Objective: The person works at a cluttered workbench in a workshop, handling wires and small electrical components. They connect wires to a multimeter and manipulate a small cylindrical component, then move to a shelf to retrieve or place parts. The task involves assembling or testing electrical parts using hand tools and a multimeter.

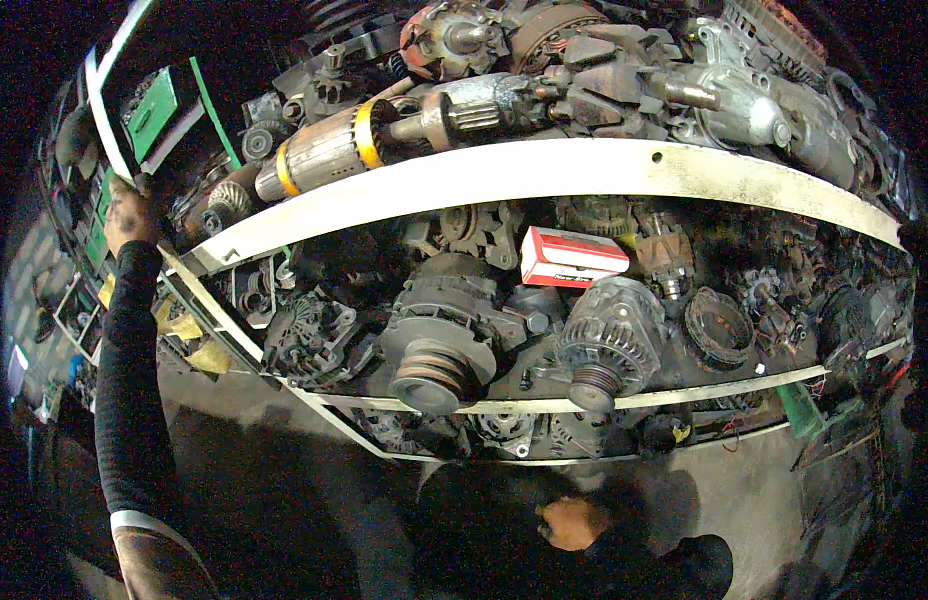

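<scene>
Your left hand (130, 214), upper left of the frame, has its fingers closed on the white metal shelf upright (106, 120), stiff and firm (probably a safe hold). Your right hand (574, 522), at the bottom centre, is empty, fingers curled together, below the grey ribbed alternator (609, 342), likely heavy and greasy.

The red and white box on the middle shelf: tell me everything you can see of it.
The red and white box is a small, oblong carton, apparently cardboard, red on its long front face with a white top and end. It looks closed, clean and undented, unlike the grimy metal parts around it. It lies flat, slightly skewed, atop the heap of alternators on the middle shelf, just under the white shelf rail. Neither hand touches it.
</scene>
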Demonstrator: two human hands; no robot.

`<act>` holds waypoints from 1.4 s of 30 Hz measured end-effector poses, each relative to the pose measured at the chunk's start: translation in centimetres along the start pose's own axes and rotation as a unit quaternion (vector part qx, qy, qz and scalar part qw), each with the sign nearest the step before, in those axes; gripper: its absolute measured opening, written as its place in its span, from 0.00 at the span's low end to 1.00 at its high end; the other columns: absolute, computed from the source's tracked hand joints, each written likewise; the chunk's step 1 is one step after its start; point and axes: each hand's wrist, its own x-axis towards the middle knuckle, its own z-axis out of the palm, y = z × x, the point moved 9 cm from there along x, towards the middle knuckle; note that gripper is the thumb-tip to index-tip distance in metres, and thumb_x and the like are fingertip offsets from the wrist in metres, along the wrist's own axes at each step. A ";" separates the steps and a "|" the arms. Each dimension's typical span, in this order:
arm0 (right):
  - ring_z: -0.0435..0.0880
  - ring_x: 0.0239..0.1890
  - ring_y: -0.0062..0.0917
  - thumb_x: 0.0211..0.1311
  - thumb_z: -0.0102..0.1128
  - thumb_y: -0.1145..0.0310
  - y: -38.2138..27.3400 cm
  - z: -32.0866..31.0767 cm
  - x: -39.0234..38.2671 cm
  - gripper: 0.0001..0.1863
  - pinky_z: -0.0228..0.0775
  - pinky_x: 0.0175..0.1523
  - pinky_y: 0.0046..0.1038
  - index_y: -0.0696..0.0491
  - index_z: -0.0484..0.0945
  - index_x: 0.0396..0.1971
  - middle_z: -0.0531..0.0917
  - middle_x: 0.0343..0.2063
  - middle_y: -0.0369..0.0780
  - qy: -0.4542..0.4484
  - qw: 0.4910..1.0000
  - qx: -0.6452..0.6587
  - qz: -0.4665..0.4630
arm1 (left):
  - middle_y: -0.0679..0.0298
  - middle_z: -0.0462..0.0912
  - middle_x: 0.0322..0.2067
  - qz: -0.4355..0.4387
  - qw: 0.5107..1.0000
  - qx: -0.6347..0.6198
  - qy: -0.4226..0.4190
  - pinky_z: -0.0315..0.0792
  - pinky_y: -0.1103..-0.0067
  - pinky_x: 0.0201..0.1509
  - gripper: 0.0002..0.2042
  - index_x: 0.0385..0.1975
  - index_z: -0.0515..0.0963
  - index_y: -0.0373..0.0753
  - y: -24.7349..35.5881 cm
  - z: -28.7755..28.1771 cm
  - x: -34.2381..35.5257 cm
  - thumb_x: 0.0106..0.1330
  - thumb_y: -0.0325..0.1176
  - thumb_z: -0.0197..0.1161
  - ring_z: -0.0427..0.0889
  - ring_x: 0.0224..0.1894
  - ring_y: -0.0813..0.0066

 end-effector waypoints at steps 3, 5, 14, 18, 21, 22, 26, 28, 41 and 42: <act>0.85 0.46 0.47 0.63 0.59 0.56 0.0 1.6 1.0 0.19 0.78 0.53 0.48 0.49 0.82 0.50 0.87 0.39 0.47 -0.049 0.995 -0.064 0.060 | 0.39 0.83 0.46 -0.002 1.000 0.007 0.007 0.74 0.52 0.54 0.27 0.51 0.69 0.36 1.2 -1.1 -0.4 0.72 0.58 0.49 0.81 0.49 0.35; 0.85 0.46 0.48 0.65 0.57 0.56 -0.8 1.0 1.0 0.19 0.78 0.54 0.48 0.49 0.82 0.51 0.86 0.39 0.47 -0.061 0.995 -0.076 0.025 | 0.39 0.83 0.45 -0.012 1.000 0.002 0.004 0.74 0.52 0.54 0.27 0.50 0.69 0.36 0.9 -0.9 -0.5 0.72 0.58 0.49 0.81 0.49 0.35; 0.83 0.49 0.48 0.68 0.53 0.53 0.8 1.6 1.1 0.22 0.76 0.57 0.49 0.49 0.79 0.55 0.86 0.41 0.48 -0.071 0.995 -0.059 -0.047 | 0.39 0.84 0.43 -0.022 0.999 -0.019 0.017 0.75 0.53 0.53 0.25 0.47 0.70 0.36 2.3 -1.8 -1.3 0.72 0.56 0.51 0.82 0.48 0.36; 0.84 0.48 0.47 0.68 0.53 0.53 -1.7 -0.7 1.3 0.22 0.76 0.56 0.48 0.48 0.79 0.56 0.86 0.41 0.48 -0.156 0.985 -0.066 -0.014 | 0.39 0.84 0.42 -0.015 0.999 0.025 0.020 0.75 0.54 0.52 0.25 0.47 0.70 0.35 1.6 -2.0 -1.6 0.73 0.56 0.50 0.82 0.48 0.38; 0.86 0.43 0.47 0.68 0.54 0.54 -1.8 -1.0 0.8 0.22 0.78 0.53 0.46 0.50 0.79 0.55 0.86 0.39 0.48 -0.139 0.988 -0.060 -0.033 | 0.40 0.84 0.42 0.002 0.999 0.006 0.031 0.75 0.53 0.52 0.25 0.47 0.70 0.36 2.6 -1.9 -1.5 0.73 0.56 0.50 0.82 0.48 0.38; 0.86 0.42 0.46 0.68 0.54 0.55 -0.7 0.2 1.1 0.22 0.78 0.52 0.45 0.51 0.79 0.55 0.86 0.39 0.48 -0.086 0.993 -0.043 -0.064 | 0.40 0.84 0.42 -0.008 0.999 -0.006 0.033 0.75 0.54 0.52 0.25 0.48 0.70 0.36 3.2 -1.4 -1.6 0.73 0.56 0.50 0.82 0.48 0.37; 0.85 0.41 0.45 0.68 0.56 0.56 -0.3 3.0 1.8 0.23 0.77 0.51 0.43 0.56 0.79 0.55 0.86 0.38 0.49 -0.017 0.980 -0.034 -0.197 | 0.42 0.84 0.46 -0.032 0.999 0.009 0.018 0.74 0.54 0.54 0.26 0.51 0.71 0.37 2.1 -2.2 -1.8 0.73 0.57 0.49 0.82 0.50 0.39; 0.85 0.43 0.45 0.68 0.55 0.56 -1.1 2.1 2.1 0.23 0.77 0.52 0.43 0.56 0.78 0.55 0.86 0.38 0.50 -0.029 0.985 -0.041 -0.167 | 0.42 0.84 0.47 -0.035 0.999 0.008 0.018 0.74 0.54 0.55 0.26 0.52 0.72 0.38 2.3 -1.6 -1.6 0.73 0.57 0.49 0.82 0.50 0.39; 0.83 0.49 0.45 0.69 0.54 0.57 -3.2 -0.3 1.8 0.24 0.75 0.58 0.44 0.55 0.77 0.58 0.86 0.43 0.48 -0.043 0.996 -0.030 -0.070 | 0.40 0.83 0.47 -0.022 0.999 -0.017 0.041 0.74 0.54 0.56 0.27 0.54 0.71 0.36 1.5 -1.4 -0.9 0.72 0.57 0.50 0.82 0.51 0.39; 0.83 0.49 0.45 0.69 0.54 0.57 -2.9 0.0 1.8 0.24 0.75 0.58 0.44 0.56 0.77 0.58 0.86 0.43 0.48 -0.045 0.996 -0.028 -0.071 | 0.40 0.83 0.47 -0.015 0.999 -0.006 0.052 0.74 0.54 0.56 0.28 0.54 0.70 0.36 1.7 -1.3 -0.8 0.72 0.57 0.50 0.82 0.51 0.39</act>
